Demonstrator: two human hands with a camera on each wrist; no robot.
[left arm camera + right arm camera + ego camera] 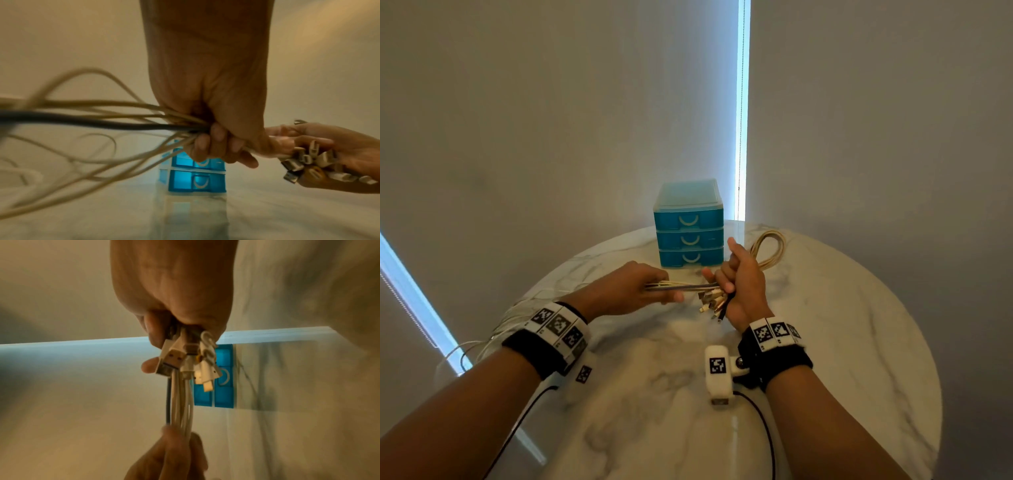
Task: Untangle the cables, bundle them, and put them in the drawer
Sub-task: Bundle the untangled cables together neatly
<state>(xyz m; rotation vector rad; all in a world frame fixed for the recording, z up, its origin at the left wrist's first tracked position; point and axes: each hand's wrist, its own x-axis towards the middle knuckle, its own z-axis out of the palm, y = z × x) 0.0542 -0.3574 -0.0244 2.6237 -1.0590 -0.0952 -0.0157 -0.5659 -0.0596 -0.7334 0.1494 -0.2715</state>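
Above the bench [842, 342], in front of the closed drawer unit [689, 236], both the left hand [626, 291] and the right hand [743, 287] clenched the cables [688, 286], which looked light, limp and slippery, best held near the plugs [714, 301].

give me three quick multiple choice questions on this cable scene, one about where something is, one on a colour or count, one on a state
1. Where does the drawer unit stand?
A. at the table's far edge, beyond the hands
B. on the floor
C. beside the left elbow

2. How many drawers does it have?
A. two
B. three
C. five

3. What state are the drawers in?
A. all shut
B. top one open
C. bottom one pulled out

Answers:
1 A, it stands on the marble table behind both hands.
2 B, three blue fronts with curved handles are stacked.
3 A, all fronts sit flush, while the left hand and right hand grip the cables.
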